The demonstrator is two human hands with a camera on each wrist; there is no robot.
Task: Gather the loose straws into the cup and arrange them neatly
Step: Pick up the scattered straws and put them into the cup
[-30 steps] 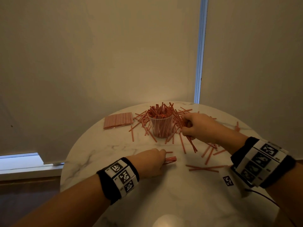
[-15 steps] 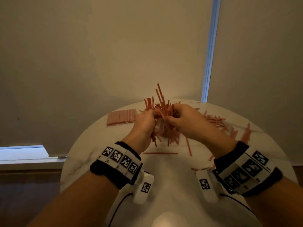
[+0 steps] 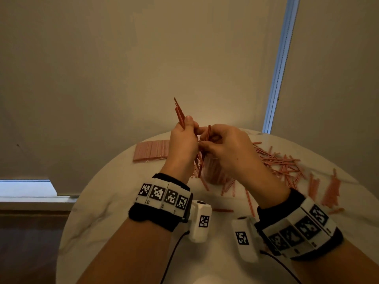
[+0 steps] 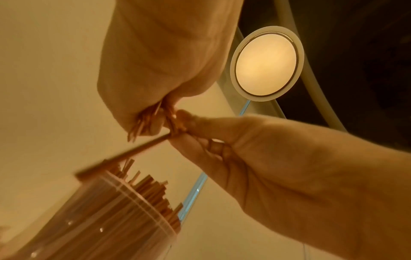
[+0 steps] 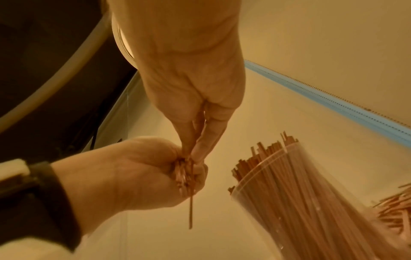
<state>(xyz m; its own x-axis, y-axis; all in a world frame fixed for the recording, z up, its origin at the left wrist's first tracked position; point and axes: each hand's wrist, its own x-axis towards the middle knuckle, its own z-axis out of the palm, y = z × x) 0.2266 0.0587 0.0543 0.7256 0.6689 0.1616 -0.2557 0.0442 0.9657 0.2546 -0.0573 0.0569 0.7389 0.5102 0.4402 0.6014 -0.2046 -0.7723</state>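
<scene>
Red straws point(image 3: 180, 115) were gripped in a bundle by the left hand point(image 3: 182, 142), a few pinched beside it by the right hand point(image 3: 225, 146), above the cup point(image 5: 311, 202). Beyond, loose straws point(image 3: 283, 162) lay scattered; any could be dropped through uneven ends or a loosened pinch.

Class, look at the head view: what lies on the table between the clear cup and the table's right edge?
Loose straws lie scattered across that stretch of the table, right of the cup, with more small heaps toward the right edge. The head view shows this.

marble table point(image 3: 114, 201), window blinds point(image 3: 143, 58), ceiling lamp point(image 4: 266, 63)
</scene>
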